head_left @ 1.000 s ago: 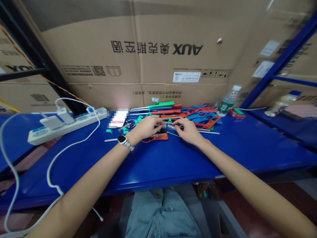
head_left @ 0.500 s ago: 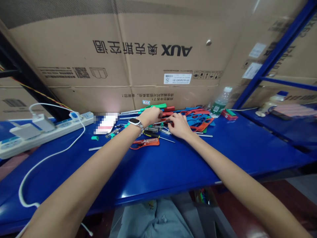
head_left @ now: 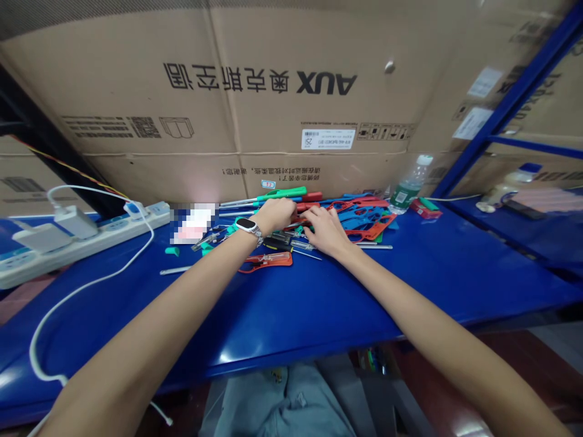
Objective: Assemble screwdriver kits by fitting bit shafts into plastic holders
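My left hand, with a watch on its wrist, reaches into a pile of screwdrivers. Its fingers are curled, and whatever they grip is hidden. Close on the right, my right hand has bent fingertips drawn together over the pile; what they hold cannot be made out. Behind the left hand lie a green-handled screwdriver and a red handle. Just in front of both hands is a black and yellow screwdriver. Nearer to me rests an orange piece with a clear-handled tester screwdriver.
Blue and red plastic pieces are heaped right of my hands, before a water bottle and a small red box. A white power strip with a cable is on the left. A large carton stands behind the blue table.
The view has shifted slightly. My right hand's fingers have moved a little closer to my left hand, over the pile. My left hand stays nearly in place.
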### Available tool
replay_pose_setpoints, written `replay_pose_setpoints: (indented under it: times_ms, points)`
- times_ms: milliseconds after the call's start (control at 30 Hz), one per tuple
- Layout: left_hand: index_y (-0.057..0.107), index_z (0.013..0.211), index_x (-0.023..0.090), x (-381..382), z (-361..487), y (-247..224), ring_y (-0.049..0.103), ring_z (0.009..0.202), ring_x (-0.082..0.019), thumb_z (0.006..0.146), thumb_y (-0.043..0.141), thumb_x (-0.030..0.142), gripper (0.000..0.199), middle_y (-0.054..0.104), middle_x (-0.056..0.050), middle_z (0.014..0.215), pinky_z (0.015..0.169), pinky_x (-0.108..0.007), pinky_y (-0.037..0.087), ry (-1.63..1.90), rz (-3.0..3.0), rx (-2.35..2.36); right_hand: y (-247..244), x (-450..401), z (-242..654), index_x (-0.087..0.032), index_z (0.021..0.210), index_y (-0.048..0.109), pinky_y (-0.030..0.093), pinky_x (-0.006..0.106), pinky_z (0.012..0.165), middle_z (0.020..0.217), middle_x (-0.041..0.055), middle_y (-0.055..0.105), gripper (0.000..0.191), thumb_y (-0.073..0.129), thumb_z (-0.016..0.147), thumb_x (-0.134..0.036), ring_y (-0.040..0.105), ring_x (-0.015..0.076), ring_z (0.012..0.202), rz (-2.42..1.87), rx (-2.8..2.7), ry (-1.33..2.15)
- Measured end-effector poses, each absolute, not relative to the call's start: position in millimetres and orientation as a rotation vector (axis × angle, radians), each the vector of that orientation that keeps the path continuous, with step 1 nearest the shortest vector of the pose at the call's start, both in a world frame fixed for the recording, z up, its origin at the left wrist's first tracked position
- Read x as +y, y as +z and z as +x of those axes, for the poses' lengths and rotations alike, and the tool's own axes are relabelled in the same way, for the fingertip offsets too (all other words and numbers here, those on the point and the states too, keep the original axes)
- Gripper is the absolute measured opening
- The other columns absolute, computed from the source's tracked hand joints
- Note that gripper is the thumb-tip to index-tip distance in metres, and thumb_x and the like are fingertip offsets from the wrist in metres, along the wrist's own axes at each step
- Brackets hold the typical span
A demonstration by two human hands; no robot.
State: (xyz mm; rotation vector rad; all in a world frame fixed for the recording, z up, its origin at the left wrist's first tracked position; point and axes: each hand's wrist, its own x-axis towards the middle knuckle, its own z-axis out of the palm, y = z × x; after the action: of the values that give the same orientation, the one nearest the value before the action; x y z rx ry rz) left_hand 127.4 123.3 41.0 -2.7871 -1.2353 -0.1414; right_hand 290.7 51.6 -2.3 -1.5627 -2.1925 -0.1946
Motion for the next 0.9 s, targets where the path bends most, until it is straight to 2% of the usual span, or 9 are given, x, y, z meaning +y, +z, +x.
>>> replay_pose_setpoints:
  times_ms: [133,300,467,567,700,800,900]
  points:
    - [0.074,0.111,0.011,120.9,123.1,44.3,0.071,0.107,-0.030,0.101,0.051,0.019,0.026,0.074,-0.018,0.117,0.091,-0.037,0.053,-0.207,-2.731,-1.243,-0.4,51.1,286.5,-0.019,0.099,0.072,0.037,0.046,0.095,0.114,0.0130,0.071,0.016,0.057,0.095,-0.016,0.060,0.0317,0.114,-1.555,-2.216,-0.202]
    - [0.073,0.107,0.013,126.0,112.8,50.7,0.071,0.104,-0.028,0.100,0.051,0.016,0.023,0.073,-0.015,0.116,0.088,-0.035,0.052,-0.331,-2.702,-1.220,-5.7,51.9,284.9,-0.020,0.098,0.071,0.039,0.045,0.094,0.112,0.0126,0.071,0.013,0.059,0.095,-0.021,0.062,0.0306,0.111,-1.532,-2.150,-0.178]
    - [0.077,0.099,0.018,129.7,105.3,47.4,0.072,0.097,-0.025,0.094,0.065,0.030,0.017,0.077,-0.010,0.106,0.081,-0.030,0.051,-0.269,-2.748,-1.342,-10.1,51.2,284.2,-0.020,0.094,0.070,0.040,0.044,0.094,0.106,0.0101,0.072,0.012,0.058,0.096,-0.023,0.062,0.0291,0.107,-1.557,-2.058,-0.089]
    - [0.079,0.088,0.018,131.7,106.2,43.1,0.072,0.092,-0.026,0.088,0.072,0.038,0.021,0.078,-0.011,0.095,0.077,-0.029,0.051,-0.203,-2.773,-1.421,-10.8,50.6,284.1,-0.020,0.091,0.069,0.040,0.044,0.093,0.105,0.0097,0.072,0.014,0.057,0.096,-0.023,0.063,0.0291,0.108,-1.566,-2.028,-0.063]
    - [0.081,0.087,0.019,136.2,108.7,41.2,0.072,0.085,-0.024,0.086,0.071,0.031,0.015,0.080,-0.009,0.090,0.070,-0.027,0.049,-0.183,-2.822,-1.441,-12.4,49.9,283.7,-0.020,0.090,0.069,0.040,0.043,0.094,0.103,0.0100,0.072,0.015,0.057,0.097,-0.023,0.063,0.0288,0.108,-1.574,-2.025,-0.036]
    - [0.081,0.089,0.021,137.6,108.7,40.6,0.072,0.088,-0.023,0.085,0.067,0.022,0.014,0.081,-0.007,0.092,0.069,-0.027,0.047,-0.208,-2.847,-1.425,-13.1,49.2,283.7,-0.020,0.090,0.070,0.040,0.043,0.094,0.104,0.0100,0.072,0.015,0.057,0.097,-0.024,0.062,0.0284,0.108,-1.586,-2.016,-0.024]
    - [0.081,0.089,0.020,136.7,108.3,38.1,0.071,0.090,-0.023,0.088,0.066,0.028,0.017,0.080,-0.008,0.099,0.070,-0.028,0.048,-0.243,-2.859,-1.410,-13.7,49.0,284.0,-0.020,0.091,0.070,0.040,0.044,0.095,0.105,0.0101,0.071,0.014,0.057,0.096,-0.024,0.062,0.0287,0.109,-1.586,-2.005,-0.018]
